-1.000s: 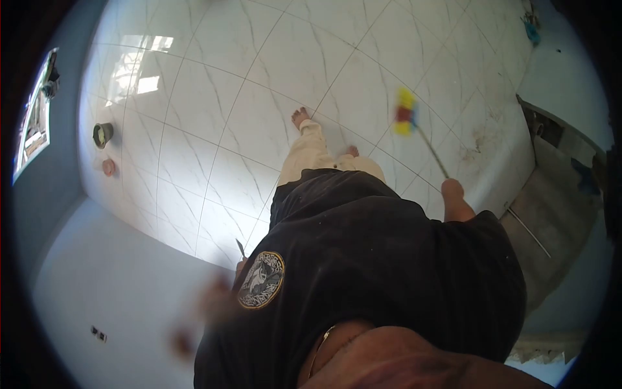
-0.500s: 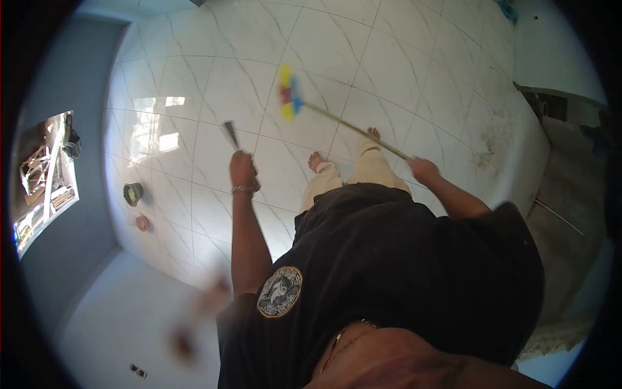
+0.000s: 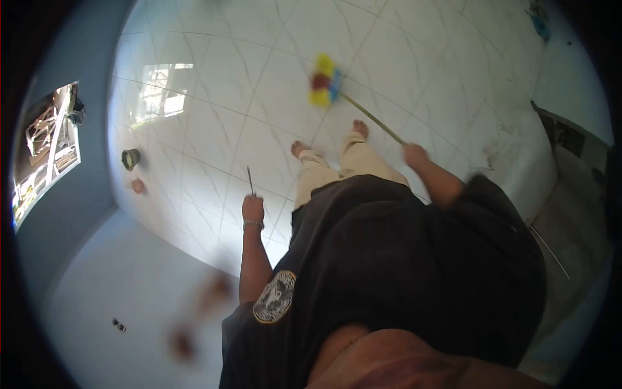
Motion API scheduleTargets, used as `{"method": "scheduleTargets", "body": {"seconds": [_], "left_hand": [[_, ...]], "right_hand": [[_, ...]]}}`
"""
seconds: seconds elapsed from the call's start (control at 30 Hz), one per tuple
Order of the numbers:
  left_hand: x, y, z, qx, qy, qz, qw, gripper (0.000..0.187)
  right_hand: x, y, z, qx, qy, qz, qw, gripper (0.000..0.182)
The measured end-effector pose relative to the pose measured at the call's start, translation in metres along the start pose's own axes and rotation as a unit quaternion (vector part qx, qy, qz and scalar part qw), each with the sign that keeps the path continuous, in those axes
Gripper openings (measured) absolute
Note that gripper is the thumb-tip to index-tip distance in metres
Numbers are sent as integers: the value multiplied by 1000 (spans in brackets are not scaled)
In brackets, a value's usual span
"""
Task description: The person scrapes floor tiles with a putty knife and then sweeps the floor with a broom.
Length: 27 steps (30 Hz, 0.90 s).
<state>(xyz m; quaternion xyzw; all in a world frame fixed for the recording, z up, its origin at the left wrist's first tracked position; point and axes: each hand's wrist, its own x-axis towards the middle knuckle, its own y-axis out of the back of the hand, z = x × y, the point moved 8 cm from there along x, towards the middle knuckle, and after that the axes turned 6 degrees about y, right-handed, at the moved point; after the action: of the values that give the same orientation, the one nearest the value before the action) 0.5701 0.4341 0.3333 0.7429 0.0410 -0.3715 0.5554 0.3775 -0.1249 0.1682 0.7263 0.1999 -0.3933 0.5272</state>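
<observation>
My left hand point(image 3: 253, 209) is closed around the handle of a putty knife point(image 3: 249, 180). Its thin metal blade points away from me, seen nearly edge-on. On the other side, my right hand point(image 3: 415, 156) grips the stick of a broom point(image 3: 372, 118). The broom's bristle head point(image 3: 324, 81), in yellow, red and blue, is over the tiled floor point(image 3: 214, 129) ahead of my bare feet point(image 3: 360, 128).
A dark bucket point(image 3: 130, 159) with pale stuff inside stands by the left wall, with a small orange-pink object point(image 3: 137, 187) beside it. A window opening point(image 3: 52, 139) is at left. Dirt marks point(image 3: 492, 155) lie on the right, near a doorway point(image 3: 564, 129).
The broom head has shifted to the right in view, and my right hand sits slightly higher. My left hand has lowered, and the putty knife's blade has turned from flat to edge-on.
</observation>
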Motion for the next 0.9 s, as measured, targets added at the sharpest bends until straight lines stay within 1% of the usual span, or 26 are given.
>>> {"method": "scheduleTargets", "body": {"seconds": [0.03, 0.07, 0.1, 0.13, 0.17, 0.2, 0.23, 0.27, 0.33, 0.37, 0.4, 0.43, 0.47, 0.5, 0.53, 0.57, 0.6, 0.63, 0.67, 0.7, 0.73, 0.77, 0.8, 0.83, 0.87, 0.9], "left_hand": [[-21, -19, 9, -9, 14, -38, 999, 8], [-41, -40, 11, -16, 25, -73, 997, 9], [-47, -70, 12, -114, 57, -84, 988, 6], [-54, -101, 13, -210, 88, -91, 970, 12], [-61, -87, 57, -39, -52, -105, 992, 12], [-56, -92, 66, -29, -81, -110, 990, 13], [-46, -98, 71, -21, -103, -115, 988, 13], [-36, -61, 78, -28, -83, -154, 984, 13], [-5, -36, 68, -62, -62, -57, 994, 12], [3, -22, 68, -92, -40, -20, 995, 12], [14, -6, 73, -102, -25, -14, 994, 12], [23, -4, 52, -391, 204, -86, 894, 13], [15, -23, 49, -623, 395, -148, 659, 15], [25, -35, 46, -628, 397, -147, 653, 15], [49, -44, 42, -558, 319, -130, 755, 17], [70, -59, 41, -474, 233, -111, 842, 20], [86, -73, 39, -395, 172, -90, 898, 28], [93, -69, 39, -395, 170, -92, 898, 28], [102, -58, 43, -361, 155, -105, 913, 32], [111, -49, 42, -328, 140, -117, 927, 36], [118, -61, 30, -329, 139, -116, 927, 36], [123, -50, 20, -354, 165, -130, 911, 35], [123, -29, 9, -432, 236, -152, 857, 34], [118, 0, 0, -518, 330, -172, 770, 33], [118, 26, -10, -553, 375, -174, 723, 33], [119, 51, -18, -576, 403, -167, 691, 33]], "right_hand": [[-78, 8, 77, 3, -70, -32, 997, 32], [-143, 2, 143, -31, -112, -48, 992, 35], [-194, -30, 210, -28, -172, -63, 983, 37], [-236, -34, 252, -37, -252, -20, 967, 33], [-246, -48, 301, -54, -285, -127, 949, 31], [-259, -64, 334, -69, -307, -238, 919, 30], [-273, -62, 362, -78, -301, -240, 920, 30], [-290, -66, 380, -84, -270, -223, 933, 32], [-288, -51, 391, -92, -209, -164, 960, 36], [-297, -23, 384, -67, -255, -101, 959, 39], [-305, 15, 370, -43, -299, -37, 953, 42], [-302, 81, 310, 33, -309, -65, 948, 47], [-273, 105, 288, 8, -243, -40, 969, 43], [-246, 125, 269, -14, -179, -19, 984, 40], [-200, 131, 244, -111, -57, -1, 992, 31], [-154, 158, 198, -96, -7, 34, 995, 25], [-105, 176, 150, -98, 48, 44, 993, 23], [-59, 199, 88, -106, 112, 61, 986, 22], [-9, 215, 29, -142, 166, 57, 974, 22], [32, 235, -36, -143, 219, 84, 961, 22], [78, 248, -92, -106, 204, 101, 968, 25], [117, 262, -150, -76, 202, 141, 966, 31], [129, 297, -209, -39, 178, 128, 975, 31], [167, 305, -260, -76, 165, 67, 981, 27], [187, 326, -312, -111, 190, 119, 968, 26], [201, 340, -333, -127, 203, 140, 961, 25]]}}
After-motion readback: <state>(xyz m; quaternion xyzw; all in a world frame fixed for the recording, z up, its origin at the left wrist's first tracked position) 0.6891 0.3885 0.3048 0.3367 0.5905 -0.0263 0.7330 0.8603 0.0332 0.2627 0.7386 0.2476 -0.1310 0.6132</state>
